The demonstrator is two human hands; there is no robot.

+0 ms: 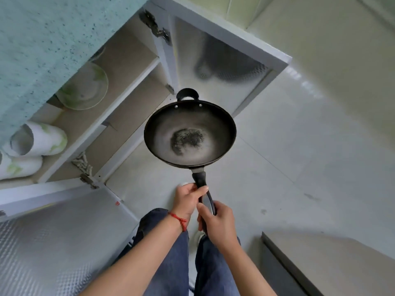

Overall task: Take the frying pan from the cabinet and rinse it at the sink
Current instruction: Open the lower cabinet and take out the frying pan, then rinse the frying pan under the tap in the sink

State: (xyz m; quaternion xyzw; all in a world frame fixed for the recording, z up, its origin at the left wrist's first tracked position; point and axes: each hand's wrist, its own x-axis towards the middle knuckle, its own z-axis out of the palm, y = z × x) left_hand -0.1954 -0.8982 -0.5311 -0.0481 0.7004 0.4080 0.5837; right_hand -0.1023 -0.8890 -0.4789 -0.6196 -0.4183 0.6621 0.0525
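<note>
The frying pan [190, 133] is out of the cabinet [119, 86] and held level in the air above the pale tiled floor [299, 146], at centre frame, its small loop handle at 12 o'clock and its long black handle [203, 193] running down to 6 o'clock. A dark, crusted patch sits in the middle of the pan's bowl. Both hands grip that long handle: the left hand [187, 199] has its fingers and thumb wrapped round it nearer the pan, and the right hand [218, 223] is curled round the end behind it.

So the fetching step looks done, and the carry to the sink is in hand. No sink shows in this view, so the next move calls for turning away from the cabinet and finding it.

At 10 o'clock the cabinet stands open, with a glass plate [83, 86] and white bowls [36, 139] on its shelves. One open door [224, 60] stands at 12 o'clock just beyond the pan; the other door [53, 231] swings out at 8 o'clock beside the person's legs. A grey ledge [331, 257] juts in at 4 o'clock. Both doors likely crowd any turn.
</note>
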